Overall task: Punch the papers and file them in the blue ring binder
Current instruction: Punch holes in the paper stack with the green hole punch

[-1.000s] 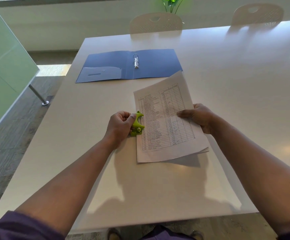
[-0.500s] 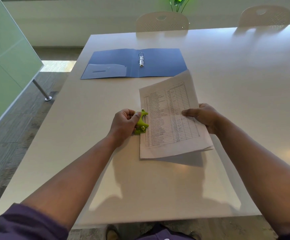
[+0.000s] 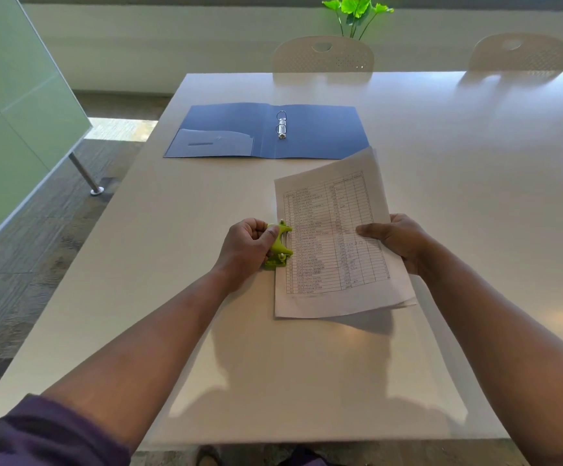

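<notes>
Printed papers, frame centre: thin, limp sheaf, prone to fanning; my right hand pinches its right edge. Green hole punch on left margin, gripped by my left hand. Blue ring binder open, upper centre.

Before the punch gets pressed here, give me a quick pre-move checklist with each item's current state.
1. Left hand grips the green punch: ok.
2. Right hand holds the papers by their right edge: ok.
3. Papers' left edge sits in the punch: ok.
4. Sheets squared up: not ok, lower right corners fan apart.
5. Blue ring binder lies open on the table: ok.
6. Binder rings opened: cannot tell.
</notes>
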A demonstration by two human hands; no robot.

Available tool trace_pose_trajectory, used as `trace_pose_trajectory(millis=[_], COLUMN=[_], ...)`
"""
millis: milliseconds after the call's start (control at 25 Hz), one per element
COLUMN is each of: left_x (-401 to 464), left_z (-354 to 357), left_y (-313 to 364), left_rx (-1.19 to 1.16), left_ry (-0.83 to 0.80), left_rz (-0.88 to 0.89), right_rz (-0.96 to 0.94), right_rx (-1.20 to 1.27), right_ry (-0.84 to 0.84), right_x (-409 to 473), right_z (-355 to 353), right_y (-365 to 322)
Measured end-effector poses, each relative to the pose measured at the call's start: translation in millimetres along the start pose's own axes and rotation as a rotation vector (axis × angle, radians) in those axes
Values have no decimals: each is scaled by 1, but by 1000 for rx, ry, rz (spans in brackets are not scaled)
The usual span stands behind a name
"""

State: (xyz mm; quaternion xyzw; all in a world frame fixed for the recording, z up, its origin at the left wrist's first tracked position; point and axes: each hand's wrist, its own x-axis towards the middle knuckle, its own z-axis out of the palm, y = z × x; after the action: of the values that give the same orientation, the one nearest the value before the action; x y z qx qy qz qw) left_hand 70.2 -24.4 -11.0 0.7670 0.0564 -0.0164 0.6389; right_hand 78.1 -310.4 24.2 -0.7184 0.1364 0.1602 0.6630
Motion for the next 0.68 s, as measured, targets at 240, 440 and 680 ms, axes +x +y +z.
trace_pose_trajectory(millis=[240,440,680], left_x=[9,9,9], left_z=[-6,-5,-5], left_y=[2,4,4], left_rx=[-12,-5,2], left_ry=[-71,-72,-68], left_rz=[-130,-136,-133], right_rz=[11,3,10], right_rx=[-6,9,22], right_ry=[-2,-7,-1], right_x=[-1,-2,-1], right_z=[1,1,0], right_y=[0,1,2])
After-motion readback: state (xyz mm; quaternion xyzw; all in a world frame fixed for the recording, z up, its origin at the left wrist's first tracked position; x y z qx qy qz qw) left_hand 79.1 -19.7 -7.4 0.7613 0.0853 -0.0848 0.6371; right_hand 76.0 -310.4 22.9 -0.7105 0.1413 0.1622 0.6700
